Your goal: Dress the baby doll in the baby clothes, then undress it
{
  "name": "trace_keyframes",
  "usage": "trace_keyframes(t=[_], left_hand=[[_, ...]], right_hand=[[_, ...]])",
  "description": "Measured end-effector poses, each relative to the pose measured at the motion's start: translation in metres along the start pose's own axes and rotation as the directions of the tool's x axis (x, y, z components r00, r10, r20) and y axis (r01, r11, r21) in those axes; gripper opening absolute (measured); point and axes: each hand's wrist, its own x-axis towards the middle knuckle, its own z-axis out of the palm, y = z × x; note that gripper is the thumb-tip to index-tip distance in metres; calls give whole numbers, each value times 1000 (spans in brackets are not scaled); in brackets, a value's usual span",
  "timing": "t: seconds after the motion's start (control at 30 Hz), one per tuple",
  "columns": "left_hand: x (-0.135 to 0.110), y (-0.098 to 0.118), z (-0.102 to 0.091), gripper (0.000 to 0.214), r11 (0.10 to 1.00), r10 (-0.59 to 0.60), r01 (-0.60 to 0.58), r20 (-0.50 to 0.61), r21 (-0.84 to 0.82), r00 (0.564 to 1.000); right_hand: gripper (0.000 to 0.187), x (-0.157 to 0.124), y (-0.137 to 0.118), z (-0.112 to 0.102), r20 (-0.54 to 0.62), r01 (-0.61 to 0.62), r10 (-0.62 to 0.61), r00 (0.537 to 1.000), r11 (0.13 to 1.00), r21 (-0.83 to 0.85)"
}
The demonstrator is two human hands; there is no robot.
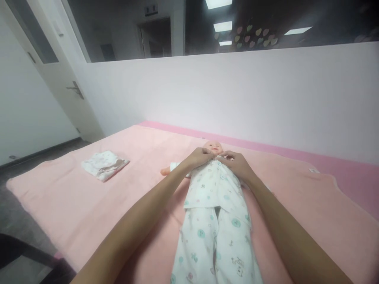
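A baby doll (213,147) lies on its back on a pink blanket (89,205), head away from me. It wears a white printed top (213,185) and matching trousers (213,244). Both my hands meet at the doll's neck. My left hand (199,156) has its fingers pinched on the left side of the top's collar. My right hand (237,162) pinches the right side of the collar. The doll's one bare hand (164,171) sticks out to the left under my left forearm.
A folded white and pink cloth (104,164) lies on the blanket at the left. A white wall (266,94) runs behind the bed, with a door (59,79) at the far left. Dark floor (17,221) shows past the blanket's left edge.
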Motion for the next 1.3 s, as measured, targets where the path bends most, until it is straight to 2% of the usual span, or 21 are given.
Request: trace_keyframes(t=[0.17, 0.33, 0.53, 0.6, 0.73, 0.87, 0.97, 1.07, 1.3], left_hand=[[2, -6, 6, 41, 994, 88, -86, -24, 72, 996], [3, -6, 14, 36, 990, 78, -64, -111, 126, 991], [-4, -2, 15, 35, 984, 106, -88, -111, 155, 988], [-6, 0, 12, 35, 981, 129, -113, -94, 158, 987], [-9, 6, 3, 33, 973, 149, -147, 6, 175, 989], [-9, 8, -4, 31, 979, 99, -105, 42, 174, 994], [-7, 5, -6, 29, 985, 93, -100, 51, 139, 994], [-5, 2, -5, 28, 989, 94, -100, 57, 107, 994], [-3, 1, -1, 30, 993, 89, -92, 50, 72, 995]], right_hand=[[41, -1, 2, -2, 17, -20, 19, 1000, 999, 28], [52, -4, 3, -9, 126, -53, 37, 991, 991, 122], [50, -5, 5, -13, 172, -44, 21, 985, 991, 126], [49, -5, 4, -11, 155, -45, 27, 988, 993, 113], [48, -5, -2, -8, 124, -64, 55, 991, 996, 69], [46, -4, -5, -7, 132, -59, 50, 990, 996, 65], [44, -3, -5, -4, 85, -42, 32, 996, 993, 115], [53, -2, -3, -1, 5, -55, 55, 998, 975, 217], [51, 5, 4, -10, 134, -147, 114, 984, 951, 272]])
